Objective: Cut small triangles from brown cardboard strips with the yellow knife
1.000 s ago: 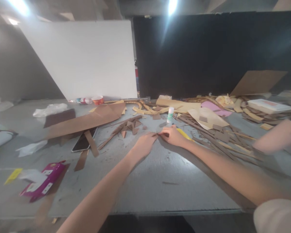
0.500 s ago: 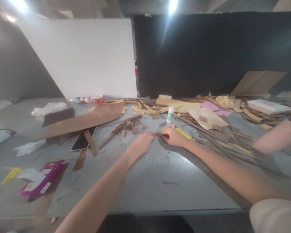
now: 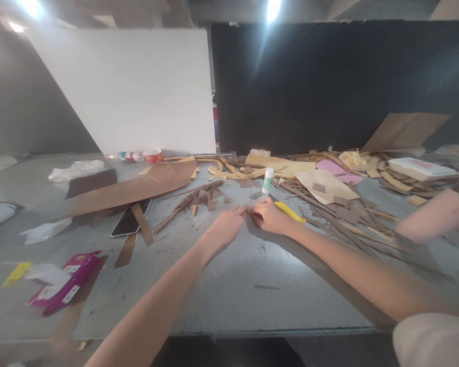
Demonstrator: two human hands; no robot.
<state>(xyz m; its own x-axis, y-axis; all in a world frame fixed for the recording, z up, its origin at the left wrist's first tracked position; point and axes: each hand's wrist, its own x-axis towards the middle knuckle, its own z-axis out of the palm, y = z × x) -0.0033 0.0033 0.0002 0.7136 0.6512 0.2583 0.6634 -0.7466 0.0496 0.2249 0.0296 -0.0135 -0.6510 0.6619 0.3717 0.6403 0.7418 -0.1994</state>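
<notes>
My left hand (image 3: 229, 223) and my right hand (image 3: 270, 217) meet low over the table, fingertips almost touching. Both are closed in a pinch around a small brown piece, mostly covered by the fingers. Just behind the right hand a white and green glue stick (image 3: 268, 180) stands upright. Beside that hand lies a long yellow object (image 3: 289, 211), partly covered by it; its kind is unclear. Left of my hands, small brown triangles (image 3: 211, 195) rest by a bundle of dark brown strips (image 3: 179, 207).
A phone (image 3: 130, 222) sits partly under a large brown sheet (image 3: 137, 191). At the left is a purple tissue pack (image 3: 71, 283). Brown strips (image 3: 329, 219) and a white box (image 3: 423, 168) lie to the right, near another person's forearm (image 3: 430, 216). Upright panels (image 3: 340, 86) stand behind the table.
My right hand has turned slightly and its fingers have curled in more, covering more of the brown piece. The left hand stays nearly in place.
</notes>
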